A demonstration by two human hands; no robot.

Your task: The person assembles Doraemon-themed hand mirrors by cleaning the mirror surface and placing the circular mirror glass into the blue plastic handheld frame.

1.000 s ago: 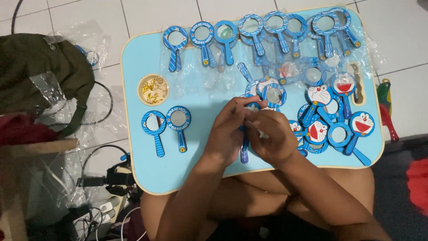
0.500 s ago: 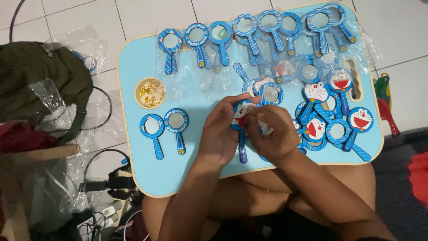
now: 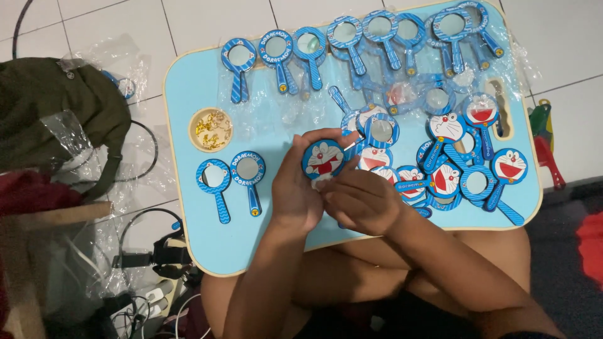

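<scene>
Fingers (image 3: pixel 339 182) hide the cartoon-faced blue mirror's (image 3: pixel 323 158) handle.

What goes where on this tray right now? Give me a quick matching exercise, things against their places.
Things:
1. small round dish of gold bits
2. round cartoon-face piece
3. pair of blue hand mirrors
4. heap of cartoon-face mirrors

Places:
A. held between the left hand and right hand
B. right part of the blue tray
C. left part, farther from the person
D. left part, just nearer than the dish

Pairs: 1-C, 2-A, 3-D, 4-B
</scene>
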